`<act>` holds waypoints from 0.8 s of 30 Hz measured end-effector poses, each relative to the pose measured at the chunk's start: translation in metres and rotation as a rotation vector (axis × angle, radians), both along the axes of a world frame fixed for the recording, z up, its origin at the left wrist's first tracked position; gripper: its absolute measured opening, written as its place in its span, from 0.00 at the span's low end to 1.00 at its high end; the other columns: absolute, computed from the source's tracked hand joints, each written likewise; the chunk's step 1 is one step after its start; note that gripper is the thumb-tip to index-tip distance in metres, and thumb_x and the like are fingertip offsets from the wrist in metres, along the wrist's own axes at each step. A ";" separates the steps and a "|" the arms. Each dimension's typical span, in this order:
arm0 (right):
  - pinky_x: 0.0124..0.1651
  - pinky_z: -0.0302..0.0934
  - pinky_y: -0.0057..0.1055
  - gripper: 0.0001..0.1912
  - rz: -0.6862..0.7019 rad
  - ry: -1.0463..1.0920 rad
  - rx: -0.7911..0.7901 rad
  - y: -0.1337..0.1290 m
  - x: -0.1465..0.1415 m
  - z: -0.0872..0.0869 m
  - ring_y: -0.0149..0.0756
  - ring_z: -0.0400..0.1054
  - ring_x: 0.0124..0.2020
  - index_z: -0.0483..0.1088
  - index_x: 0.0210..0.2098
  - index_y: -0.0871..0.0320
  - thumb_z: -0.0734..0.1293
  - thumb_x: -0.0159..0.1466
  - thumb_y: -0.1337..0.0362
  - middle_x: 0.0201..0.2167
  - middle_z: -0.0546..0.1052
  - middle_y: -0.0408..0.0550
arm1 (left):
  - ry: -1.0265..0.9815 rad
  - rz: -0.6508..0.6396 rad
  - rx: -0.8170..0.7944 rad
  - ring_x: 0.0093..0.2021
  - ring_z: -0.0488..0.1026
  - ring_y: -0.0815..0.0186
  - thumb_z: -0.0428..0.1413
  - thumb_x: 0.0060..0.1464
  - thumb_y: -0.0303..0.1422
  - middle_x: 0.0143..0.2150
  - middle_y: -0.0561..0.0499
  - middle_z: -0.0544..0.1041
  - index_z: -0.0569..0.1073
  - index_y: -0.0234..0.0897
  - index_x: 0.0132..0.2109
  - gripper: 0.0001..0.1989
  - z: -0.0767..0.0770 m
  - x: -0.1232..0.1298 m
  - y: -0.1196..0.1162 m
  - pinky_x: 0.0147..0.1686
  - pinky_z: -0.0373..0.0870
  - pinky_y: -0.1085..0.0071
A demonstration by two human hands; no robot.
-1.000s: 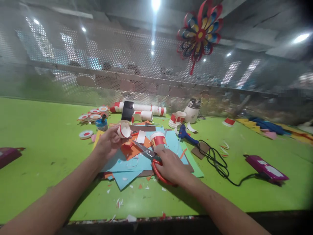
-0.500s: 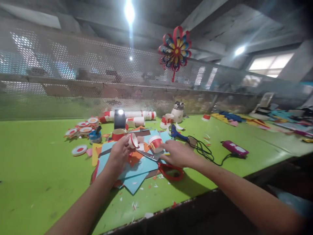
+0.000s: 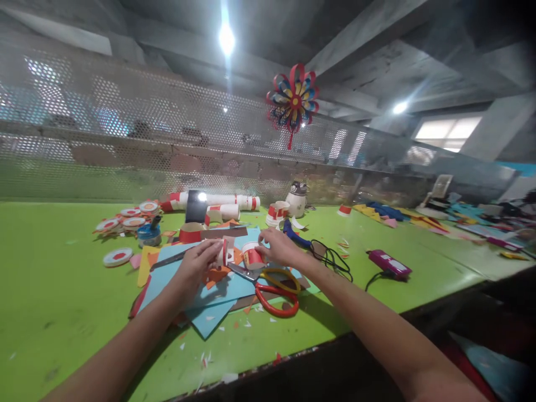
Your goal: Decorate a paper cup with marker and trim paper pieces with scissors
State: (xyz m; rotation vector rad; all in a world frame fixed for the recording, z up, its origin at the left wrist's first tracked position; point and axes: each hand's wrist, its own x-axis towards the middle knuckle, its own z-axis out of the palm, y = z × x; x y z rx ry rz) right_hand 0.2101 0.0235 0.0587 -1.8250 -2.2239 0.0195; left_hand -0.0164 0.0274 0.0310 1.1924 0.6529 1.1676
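Observation:
My left hand [image 3: 201,258] is closed around a small white paper cup piece [image 3: 224,252] with a red edge, its rim facing right. At its right, a red-and-white paper cup [image 3: 253,257] lies tilted on the papers. My right hand [image 3: 277,247] pinches that cup's far right edge with curled fingertips. Below both hands, scissors [image 3: 277,299] with one red and one yellow handle loop rest on the paper, blades pointing left. Light blue paper sheets [image 3: 211,317], orange scraps and a brown strip are spread underneath.
Behind the hands are a red cup ring [image 3: 191,232], a black box [image 3: 195,206], white tubes [image 3: 226,202] and a flask [image 3: 296,200]. A blue glue gun [image 3: 295,234] with its cord lies right. Round paper discs [image 3: 118,257] and a blue jar [image 3: 149,234] are left.
My right hand has moved from beside the scissors up to the cup's edge. My left hand has turned its cup piece more side-on. The view has shifted slightly right.

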 end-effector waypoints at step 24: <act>0.48 0.68 0.44 0.16 -0.408 0.149 0.285 0.151 0.108 0.043 0.41 0.71 0.47 0.68 0.53 0.58 0.65 0.67 0.60 0.52 0.72 0.52 | 0.094 0.057 -0.008 0.28 0.68 0.66 0.63 0.48 0.43 0.29 0.49 0.75 0.79 0.36 0.36 0.15 -0.005 0.003 0.001 0.28 0.63 0.73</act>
